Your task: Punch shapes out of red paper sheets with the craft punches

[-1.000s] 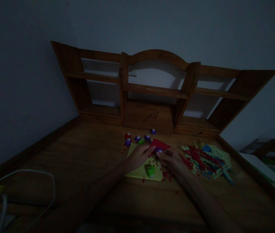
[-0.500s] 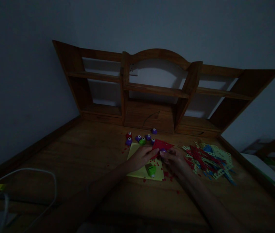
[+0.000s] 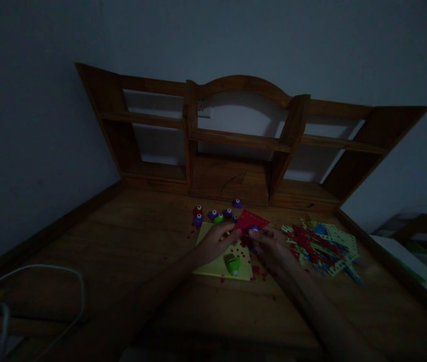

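In the dim head view, my left hand [image 3: 216,242] grips the lower left part of a red paper sheet [image 3: 250,219], with small holes along its far edge. My right hand [image 3: 271,242] is closed around a small purple hole punch [image 3: 253,229] at the sheet's right side. Whether the paper sits in the punch's slot is hidden by my fingers. Beneath both hands lies a yellow sheet [image 3: 207,269] scattered with red paper bits. On it rests a green punch [image 3: 233,264], lying near my left wrist.
Several purple punches [image 3: 197,220], a red punch [image 3: 198,210] and another green punch [image 3: 219,219] stand behind the yellow sheet. A heap of punched paper strips [image 3: 322,246] lies right. A wooden shelf [image 3: 232,176] backs the desk; a white cable [image 3: 39,266] loops at left.
The red sheet has turned and shows more of its hole-lined far edge. The purple punch has shifted slightly up in my right hand. The whole view has moved a little.
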Available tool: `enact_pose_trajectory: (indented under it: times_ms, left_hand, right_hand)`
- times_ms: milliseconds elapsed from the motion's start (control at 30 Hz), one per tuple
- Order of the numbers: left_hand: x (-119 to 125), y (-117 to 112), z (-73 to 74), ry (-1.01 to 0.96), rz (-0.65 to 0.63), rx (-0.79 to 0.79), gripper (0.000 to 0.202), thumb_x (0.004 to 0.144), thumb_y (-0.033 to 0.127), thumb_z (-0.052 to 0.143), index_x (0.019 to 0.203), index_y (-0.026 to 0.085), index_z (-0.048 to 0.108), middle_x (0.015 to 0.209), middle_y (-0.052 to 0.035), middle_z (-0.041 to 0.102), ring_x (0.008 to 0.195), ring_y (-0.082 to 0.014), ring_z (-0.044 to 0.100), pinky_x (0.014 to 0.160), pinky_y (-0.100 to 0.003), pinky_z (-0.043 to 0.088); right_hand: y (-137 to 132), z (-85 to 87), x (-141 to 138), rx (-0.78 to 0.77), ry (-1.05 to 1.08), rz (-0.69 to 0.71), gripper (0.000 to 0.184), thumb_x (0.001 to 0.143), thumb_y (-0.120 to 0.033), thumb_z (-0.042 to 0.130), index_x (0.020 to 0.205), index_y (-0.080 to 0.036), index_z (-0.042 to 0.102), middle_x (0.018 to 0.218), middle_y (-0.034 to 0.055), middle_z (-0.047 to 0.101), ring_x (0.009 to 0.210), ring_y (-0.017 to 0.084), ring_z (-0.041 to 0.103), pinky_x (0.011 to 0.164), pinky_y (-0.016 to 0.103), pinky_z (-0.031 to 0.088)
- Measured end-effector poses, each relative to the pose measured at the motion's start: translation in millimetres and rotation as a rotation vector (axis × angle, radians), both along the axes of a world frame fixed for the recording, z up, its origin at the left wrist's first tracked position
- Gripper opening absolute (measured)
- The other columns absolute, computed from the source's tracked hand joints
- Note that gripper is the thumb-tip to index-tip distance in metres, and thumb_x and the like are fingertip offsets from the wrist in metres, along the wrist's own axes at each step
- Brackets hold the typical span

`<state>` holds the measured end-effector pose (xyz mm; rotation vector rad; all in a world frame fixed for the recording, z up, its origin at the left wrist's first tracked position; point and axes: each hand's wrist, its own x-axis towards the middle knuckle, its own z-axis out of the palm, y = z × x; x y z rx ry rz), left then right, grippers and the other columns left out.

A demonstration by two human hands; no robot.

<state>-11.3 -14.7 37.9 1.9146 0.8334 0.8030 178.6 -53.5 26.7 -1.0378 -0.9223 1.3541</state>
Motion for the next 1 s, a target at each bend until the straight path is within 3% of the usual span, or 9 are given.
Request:
enact_pose_trajectory:
  times_ms: [133,400,700,1000]
  left_hand:
    - [0.5,2.0,-1.2,-0.012,0.022,0.009,0.052,0.086,0.057,0.036,0.085,0.011,0.060,0.079,-0.0020,0.059,0.076,-0.0048,0.050,0.068,-0.014,0.037]
    - [1.0,3.4,-4.1,-0.004,0.020,0.036,0.051,0.086,0.057,0.037,0.088,0.012,0.061,0.085,-0.0030,0.061,0.079,-0.0054,0.052,0.069,-0.014,0.039]
    - [2.5,1.6,-5.7,0.037,0.007,0.120,0.049,0.091,0.053,0.028,0.088,0.014,0.058,0.092,-0.0027,0.058,0.082,-0.0050,0.047,0.080,-0.017,0.037]
    - [2.9,2.5,-5.9,0.047,-0.002,0.082,0.050,0.090,0.055,0.027,0.080,0.013,0.053,0.083,-0.0022,0.055,0.077,-0.0050,0.045,0.075,-0.016,0.036]
  right_hand:
    - [-3.7,4.7,-6.4,-0.030,-0.022,0.025,0.036,0.063,-0.033,0.081,0.074,-0.014,0.053,0.067,-0.0019,0.051,0.055,0.004,0.042,0.048,0.020,0.024]
    - [-7.4,10.3,-12.3,-0.084,-0.094,0.013,0.045,0.058,-0.038,0.083,0.071,-0.015,0.047,0.065,-0.0029,0.050,0.055,0.005,0.044,0.050,0.020,0.027]
    - [-11.2,12.4,-17.2,-0.069,-0.062,0.045,0.045,0.058,-0.036,0.083,0.076,-0.015,0.047,0.067,-0.0036,0.048,0.054,0.003,0.039,0.049,0.020,0.023]
    - [-10.6,11.9,-22.5,-0.055,-0.053,0.054,0.047,0.057,-0.035,0.084,0.066,-0.015,0.043,0.058,-0.0042,0.046,0.051,0.004,0.038,0.049,0.021,0.023]
